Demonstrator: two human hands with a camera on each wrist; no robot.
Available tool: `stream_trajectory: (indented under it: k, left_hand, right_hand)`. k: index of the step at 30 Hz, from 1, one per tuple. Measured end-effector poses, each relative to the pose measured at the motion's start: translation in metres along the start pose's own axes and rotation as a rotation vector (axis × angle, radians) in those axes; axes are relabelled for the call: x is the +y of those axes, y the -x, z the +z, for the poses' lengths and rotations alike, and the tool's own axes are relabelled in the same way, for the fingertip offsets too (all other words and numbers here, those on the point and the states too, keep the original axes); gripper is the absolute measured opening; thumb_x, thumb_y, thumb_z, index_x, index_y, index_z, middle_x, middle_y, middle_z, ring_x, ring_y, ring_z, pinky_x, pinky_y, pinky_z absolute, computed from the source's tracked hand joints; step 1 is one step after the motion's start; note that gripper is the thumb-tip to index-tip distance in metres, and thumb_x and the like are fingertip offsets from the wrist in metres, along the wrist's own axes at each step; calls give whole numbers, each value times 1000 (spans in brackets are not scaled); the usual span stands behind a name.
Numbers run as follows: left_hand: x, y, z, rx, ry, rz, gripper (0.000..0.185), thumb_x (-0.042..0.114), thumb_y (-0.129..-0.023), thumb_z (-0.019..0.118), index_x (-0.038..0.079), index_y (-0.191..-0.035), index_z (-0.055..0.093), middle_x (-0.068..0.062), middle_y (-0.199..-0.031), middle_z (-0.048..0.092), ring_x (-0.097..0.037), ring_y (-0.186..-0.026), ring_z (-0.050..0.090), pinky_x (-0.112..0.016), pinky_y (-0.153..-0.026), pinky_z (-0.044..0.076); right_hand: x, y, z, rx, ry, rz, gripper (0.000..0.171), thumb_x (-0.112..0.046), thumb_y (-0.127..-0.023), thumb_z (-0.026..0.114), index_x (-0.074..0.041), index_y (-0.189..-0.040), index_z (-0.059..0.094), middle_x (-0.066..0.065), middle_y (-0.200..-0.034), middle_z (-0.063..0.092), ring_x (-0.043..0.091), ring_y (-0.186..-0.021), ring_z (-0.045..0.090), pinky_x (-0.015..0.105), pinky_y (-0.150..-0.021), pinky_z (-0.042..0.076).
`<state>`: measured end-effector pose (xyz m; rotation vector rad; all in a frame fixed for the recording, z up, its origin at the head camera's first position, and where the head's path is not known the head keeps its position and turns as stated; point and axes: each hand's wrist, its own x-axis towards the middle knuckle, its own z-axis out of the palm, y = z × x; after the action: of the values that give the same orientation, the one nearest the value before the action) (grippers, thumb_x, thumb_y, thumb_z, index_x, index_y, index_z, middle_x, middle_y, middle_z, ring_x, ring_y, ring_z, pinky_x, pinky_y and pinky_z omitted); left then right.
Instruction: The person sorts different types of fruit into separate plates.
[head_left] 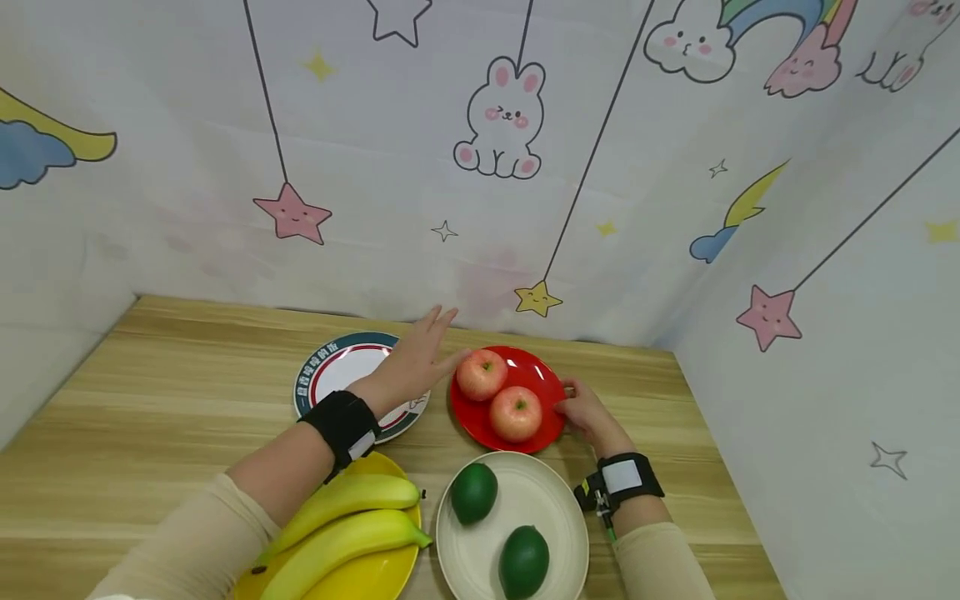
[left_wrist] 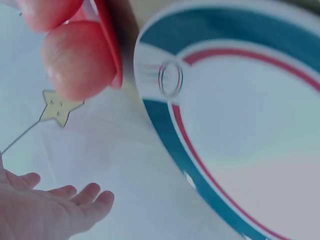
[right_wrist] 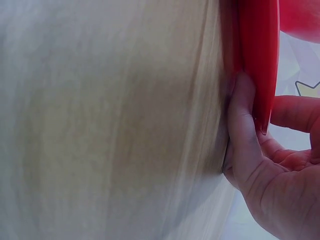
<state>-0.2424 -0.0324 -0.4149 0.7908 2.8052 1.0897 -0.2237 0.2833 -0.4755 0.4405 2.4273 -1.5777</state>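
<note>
Pinching the red plate [head_left: 545,392] rim, the right hand [head_left: 587,414] may tip it, rolling both apples [head_left: 498,393] off; the left hand [head_left: 411,367] hovers open, holding nothing.

— How many plates are on the table?
— Four: a red plate [head_left: 542,373], a teal-rimmed white plate [head_left: 337,373] at its nine o'clock, a cream plate [head_left: 536,500] at its six, a yellow plate [head_left: 375,575] at its seven.
— And the fruit?
— Two apples [head_left: 482,374] [head_left: 515,413], two green avocados [head_left: 473,492] [head_left: 523,561], two bananas [head_left: 352,498] [head_left: 341,546].
— Hands?
— Two: left hand [head_left: 408,367], right hand [head_left: 588,414].
</note>
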Motion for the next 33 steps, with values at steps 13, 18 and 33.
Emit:
stream_trajectory:
  k: [13,18,33]
  left_hand:
    - [-13,25,-62,15,-204,-230,81,41,-110,55,0,-169,15,-34,-171,3,-60,-154,11,-78,-118,13]
    - [-16,43,-81,12,-272,-292,86,42,-108,58,0,-168,14,-36,-170,-1,-64,-152,3,-80,-116,8]
    - [-16,108,-107,43,-384,-353,97,47,-102,67,-3,-167,15,-40,-168,-4,-69,-149,-7,-84,-113,1]
  right_hand:
    - [-6,5,0,-17,-12,6,49,14,-89,53,9,-137,43,26,-122,54,26,-88,62,30,-65,57]
    - [-12,10,-5,-10,195,-12,53,6,-92,55,10,-144,45,31,-129,58,34,-96,66,35,-72,61]
    - [-85,71,-45,252,970,-530,64,-27,-108,57,6,-159,37,32,-164,33,55,-152,24,73,-120,19]
